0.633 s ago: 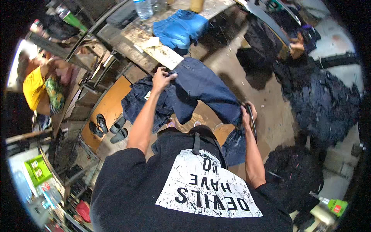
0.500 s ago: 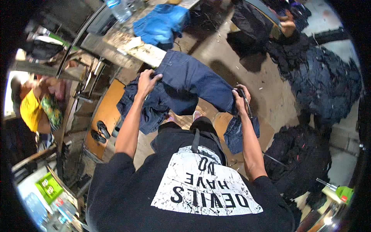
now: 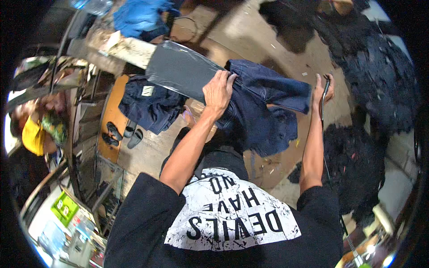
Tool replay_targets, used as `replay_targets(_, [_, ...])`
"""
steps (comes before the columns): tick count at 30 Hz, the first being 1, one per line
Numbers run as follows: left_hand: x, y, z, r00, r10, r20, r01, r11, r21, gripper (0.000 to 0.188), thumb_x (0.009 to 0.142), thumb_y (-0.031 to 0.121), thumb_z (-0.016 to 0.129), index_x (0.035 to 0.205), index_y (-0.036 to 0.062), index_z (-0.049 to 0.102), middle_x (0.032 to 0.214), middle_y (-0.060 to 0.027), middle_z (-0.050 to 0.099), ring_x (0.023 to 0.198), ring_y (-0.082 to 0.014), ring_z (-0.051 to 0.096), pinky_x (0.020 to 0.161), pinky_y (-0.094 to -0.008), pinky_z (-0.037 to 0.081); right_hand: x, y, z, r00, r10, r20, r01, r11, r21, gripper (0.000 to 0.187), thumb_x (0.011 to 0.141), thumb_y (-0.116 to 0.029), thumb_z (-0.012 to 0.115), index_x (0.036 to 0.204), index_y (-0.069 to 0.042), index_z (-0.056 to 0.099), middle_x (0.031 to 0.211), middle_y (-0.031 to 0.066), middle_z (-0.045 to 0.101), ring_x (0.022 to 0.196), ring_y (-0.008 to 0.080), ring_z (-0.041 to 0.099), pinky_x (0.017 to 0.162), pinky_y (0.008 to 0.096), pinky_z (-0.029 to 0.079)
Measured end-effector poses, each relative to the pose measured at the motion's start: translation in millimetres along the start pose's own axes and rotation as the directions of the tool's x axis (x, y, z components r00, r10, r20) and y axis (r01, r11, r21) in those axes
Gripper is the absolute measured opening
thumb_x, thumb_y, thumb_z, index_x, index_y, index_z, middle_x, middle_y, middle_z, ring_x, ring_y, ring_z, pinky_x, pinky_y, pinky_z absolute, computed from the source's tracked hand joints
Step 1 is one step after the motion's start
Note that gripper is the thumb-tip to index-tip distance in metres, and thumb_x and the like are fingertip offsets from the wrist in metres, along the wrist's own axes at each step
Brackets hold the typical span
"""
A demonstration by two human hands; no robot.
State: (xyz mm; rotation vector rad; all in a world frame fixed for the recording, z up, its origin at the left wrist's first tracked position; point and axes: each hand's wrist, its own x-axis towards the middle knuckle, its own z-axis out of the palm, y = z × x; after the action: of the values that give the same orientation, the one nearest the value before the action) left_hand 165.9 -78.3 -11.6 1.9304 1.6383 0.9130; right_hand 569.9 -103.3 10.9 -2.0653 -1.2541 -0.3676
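Observation:
My left hand (image 3: 218, 93) is closed on the edge of dark blue denim jeans (image 3: 268, 85), beside a long board with a dark grey covering (image 3: 183, 67). The denim lies partly over the board's right end and hangs down below it. To the right of the denim and apart from it, my right hand (image 3: 318, 93) holds a slim black tool (image 3: 326, 85). A cable or hose (image 3: 326, 152) runs from it down along my forearm. The tool's exact kind is not clear.
More dark jeans (image 3: 149, 105) hang left of the board. Blue denim (image 3: 140, 18) lies on the bench (image 3: 134, 51). Dark garment heaps (image 3: 380, 85) line the right side. Sandals (image 3: 112, 134) lie on the floor at left, and a person in yellow (image 3: 33, 136) is beyond.
The denim has slid right along the board, baring its grey surface. My left hand has moved right with it. My right hand, with the tool, has moved right and up, away from the denim.

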Motion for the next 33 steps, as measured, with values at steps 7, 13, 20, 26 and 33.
replay_targets(7, [114.7,-143.1,-141.1,0.98,0.15,-0.133,-0.112,0.959,0.259,0.031,0.097,0.036,0.076,0.11,0.008,0.077,0.103,-0.0138,0.074,0.096,-0.0366,0.07,0.083,-0.0477,0.055,-147.4,-277.1,24.5,0.739,-0.485,0.468,-0.001,0.694,0.72,0.031,0.091,-0.008,0.08,0.119,-0.004,0.07,0.126,0.0195,0.072,0.128,0.0363,0.066,0.114,0.0497,0.047])
replay_targets(13, [120.5,-241.4,-220.1,0.903,-0.023,-0.429,0.165,0.941,0.297,0.057,0.091,0.039,0.081,0.133,0.0033,0.068,0.125,-0.0207,0.068,0.121,-0.0391,0.062,0.106,-0.0496,0.048,-191.4,-312.1,31.9,0.834,-0.373,0.406,0.068,0.801,0.595,0.038,0.09,-0.012,0.082,0.126,-0.008,0.069,0.138,0.0201,0.069,0.144,0.0389,0.055,0.128,0.059,0.028])
replay_targets(20, [242.8,-364.8,-282.1,0.955,-0.296,-0.024,0.289,0.907,0.307,0.085,0.084,0.065,0.078,0.141,0.0027,0.065,0.132,-0.0286,0.069,0.126,-0.0458,0.063,0.109,-0.0563,0.047,-204.1,-313.6,28.0,0.932,-0.16,0.325,0.004,0.902,0.432,0.059,0.078,-0.03,0.093,0.126,-0.01,0.064,0.137,0.0163,0.066,0.132,0.0396,0.059,0.127,0.0556,0.027])
replay_targets(26, [264.9,-401.3,-269.5,0.878,-0.469,-0.099,0.459,0.765,0.452,0.117,0.066,0.055,0.096,0.16,0.0091,0.044,0.156,-0.0225,0.054,0.145,-0.0451,0.048,0.123,-0.0561,0.036,-217.3,-315.0,46.7,0.917,-0.002,0.398,-0.125,0.948,0.292,0.075,0.077,-0.047,0.093,0.134,-0.009,0.061,0.142,0.0187,0.067,0.147,0.0396,0.051,0.128,0.0592,0.029])
replay_targets(33, [172.6,-317.8,-272.9,0.984,-0.104,-0.145,0.018,0.866,-0.5,0.045,0.091,0.027,0.086,0.118,-0.0055,0.071,0.104,-0.0156,0.077,0.096,-0.0235,0.072,0.087,-0.0379,0.057,-217.3,-329.2,32.3,0.947,0.008,0.32,-0.166,0.868,0.468,0.06,0.079,-0.033,0.094,0.125,-0.008,0.065,0.132,0.0186,0.069,0.127,0.033,0.064,0.111,0.0515,0.046])
